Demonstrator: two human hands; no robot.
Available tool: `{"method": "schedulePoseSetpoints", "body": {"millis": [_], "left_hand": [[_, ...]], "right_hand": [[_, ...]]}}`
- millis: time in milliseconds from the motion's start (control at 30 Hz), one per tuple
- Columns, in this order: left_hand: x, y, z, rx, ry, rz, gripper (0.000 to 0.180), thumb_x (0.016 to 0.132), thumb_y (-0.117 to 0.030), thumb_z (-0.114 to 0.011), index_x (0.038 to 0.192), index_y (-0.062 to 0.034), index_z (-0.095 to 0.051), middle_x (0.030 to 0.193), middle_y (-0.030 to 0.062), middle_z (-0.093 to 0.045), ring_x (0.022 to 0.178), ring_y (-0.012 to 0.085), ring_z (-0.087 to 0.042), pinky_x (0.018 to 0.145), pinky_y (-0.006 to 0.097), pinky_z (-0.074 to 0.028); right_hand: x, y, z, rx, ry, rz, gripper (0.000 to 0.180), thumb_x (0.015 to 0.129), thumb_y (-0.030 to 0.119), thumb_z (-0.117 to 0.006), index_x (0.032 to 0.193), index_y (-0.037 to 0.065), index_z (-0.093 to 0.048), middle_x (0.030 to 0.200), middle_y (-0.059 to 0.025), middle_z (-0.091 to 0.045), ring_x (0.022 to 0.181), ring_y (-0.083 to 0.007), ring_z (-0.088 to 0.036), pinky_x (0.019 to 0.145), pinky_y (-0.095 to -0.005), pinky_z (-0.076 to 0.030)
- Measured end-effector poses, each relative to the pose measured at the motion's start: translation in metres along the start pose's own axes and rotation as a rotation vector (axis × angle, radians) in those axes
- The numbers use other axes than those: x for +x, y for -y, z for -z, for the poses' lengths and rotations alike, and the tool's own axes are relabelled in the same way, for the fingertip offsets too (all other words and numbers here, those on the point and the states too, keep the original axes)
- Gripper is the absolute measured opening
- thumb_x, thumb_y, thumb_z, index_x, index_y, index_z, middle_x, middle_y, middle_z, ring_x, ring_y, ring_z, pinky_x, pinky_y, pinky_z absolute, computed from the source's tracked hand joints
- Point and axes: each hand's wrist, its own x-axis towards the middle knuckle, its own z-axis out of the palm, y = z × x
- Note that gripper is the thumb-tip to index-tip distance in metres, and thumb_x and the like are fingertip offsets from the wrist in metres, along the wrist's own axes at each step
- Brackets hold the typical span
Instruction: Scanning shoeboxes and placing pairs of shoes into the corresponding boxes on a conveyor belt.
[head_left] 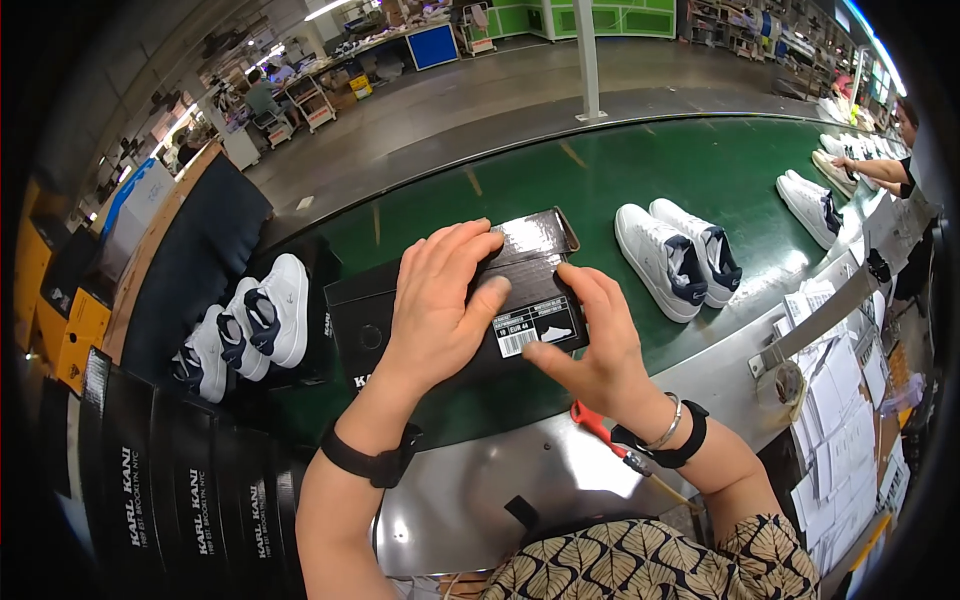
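Note:
A black shoe box (455, 370) lies on the green conveyor belt in front of me, its end with a white-and-black label (537, 328) turned toward me. My left hand (440, 300) grips the box from above, fingers over its top and thumb toward the label. At the label end, my right hand (600, 340) has its fingers on the upper edge and its thumb by the label's lower edge. The fingertips' far side is partly hidden. A pair of white shoes with dark linings (672, 258) stands right of the box.
More white shoes (287, 310) sit in an open black box at left, above stacked black boxes (180, 470). A red-handled tool (597, 428) lies on the metal ledge (470, 490). Papers (835, 400) and a tape roll (780, 385) are at right. Farther along, another person's hand (850, 165) touches shoes.

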Motion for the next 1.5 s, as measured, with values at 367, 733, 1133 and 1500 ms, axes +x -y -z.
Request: {"method": "schedulePoseSetpoints", "body": {"millis": [367, 733, 1133, 1500], "left_hand": [[-0.002, -0.008, 0.005, 0.209, 0.084, 0.012, 0.091, 0.055, -0.058, -0.075, 0.123, -0.0048, -0.048, 0.134, 0.0162, -0.041, 0.123, 0.0350, -0.037, 0.104, 0.046, -0.024], [0.004, 0.004, 0.013, 0.113, -0.060, 0.012, 0.054, 0.062, -0.026, -0.076, 0.108, -0.0048, -0.058, 0.109, 0.0135, -0.060, 0.101, 0.0325, -0.055, 0.089, 0.041, -0.040], [0.007, 0.032, 0.019, 0.340, -0.355, 0.157, 0.036, 0.074, -0.019, -0.072, 0.103, -0.0007, -0.060, 0.097, 0.0132, -0.061, 0.090, 0.0293, -0.054, 0.080, 0.035, -0.042], [-0.086, -0.024, -0.150, 0.192, 0.120, 0.005, 0.040, 0.065, -0.025, -0.074, 0.096, -0.0097, -0.054, 0.102, 0.0078, -0.049, 0.102, 0.0278, -0.046, 0.083, 0.041, -0.037]], "right_hand": [[-0.025, -0.029, 0.006, 0.744, 0.091, -0.453, 0.043, 0.087, 0.003, -0.052, 0.129, -0.001, -0.043, 0.120, -0.0142, -0.054, 0.101, -0.0155, -0.057, 0.084, -0.0252, -0.046], [-0.146, -0.084, 0.005, -0.171, 0.411, -0.310, 0.057, 0.069, 0.029, -0.074, 0.117, 0.009, -0.050, 0.107, -0.0144, -0.053, 0.099, -0.0319, -0.054, 0.084, -0.0390, -0.046], [-0.162, -0.109, 0.044, -0.013, 0.371, -0.481, 0.065, 0.070, 0.010, -0.060, 0.131, 0.007, -0.038, 0.109, -0.0210, -0.054, 0.098, -0.0379, -0.053, 0.087, -0.0429, -0.043], [-0.096, -0.148, 0.090, -0.091, 0.215, -0.681, 0.055, 0.083, 0.021, -0.060, 0.132, 0.007, -0.038, 0.096, -0.0258, -0.061, 0.087, -0.0409, -0.061, 0.076, -0.0423, -0.047]]}}
